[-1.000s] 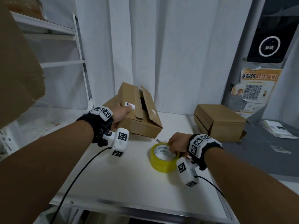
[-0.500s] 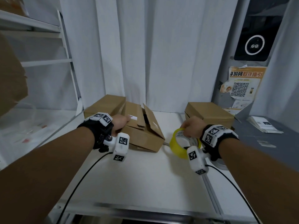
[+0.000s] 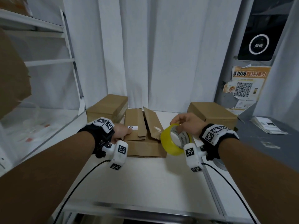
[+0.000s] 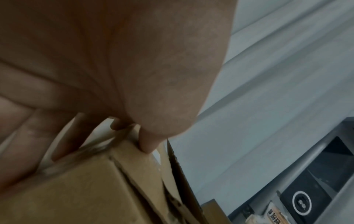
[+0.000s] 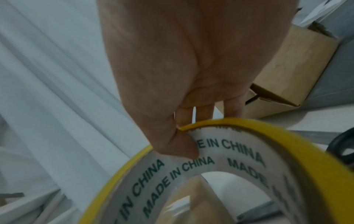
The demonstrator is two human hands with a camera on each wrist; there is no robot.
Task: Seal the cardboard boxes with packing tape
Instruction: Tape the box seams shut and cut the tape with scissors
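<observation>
Right grip pinches the tape roll and holds it above the counter, just beside the open box. Left grip clasps that box's near corner. Sealing has not begun; next, I think, close the flaps and find the tape's end.

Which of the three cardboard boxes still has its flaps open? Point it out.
The middle box, the one the left hand grips. Its flaps stand up, while the back-left box and the right box are closed.
</observation>
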